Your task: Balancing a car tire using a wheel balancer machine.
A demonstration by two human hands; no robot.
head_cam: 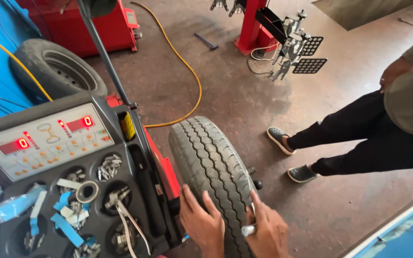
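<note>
1. The left hand (202,223) lies flat on the tread of the upright tyre (211,167), fingers spread and pressed against the rubber on its near left side; its grip is apart, closed round nothing.
2. The right hand (267,230) rests on the tyre's near right edge, and its grip is clamped on a small silvery metal piece (248,231) held between thumb and fingers.
3. The tyre stands on its tread edge towards the camera, mounted at the side of a wheel balancing machine (72,157), just right of the machine's red body.
4. The machine's grey control panel (44,138) shows red lit displays and rows of small buttons.
5. Below the panel, a black tray (135,191) with round pockets holds metal weights, a metal ring (87,191), a pair of pliers (125,215) and blue and white strips (65,227).
6. A second tyre (60,69) leans against the blue wall, well apart on the far left.
7. A yellow hose (187,71) curves across the concrete floor (244,110) behind the mounted tyre.
8. Another person (383,129) stands to the right in dark trousers and grey slip-on shoes, well clear of the tyre.
9. A red post (252,28) with alignment clamps stands at the far end.
</note>
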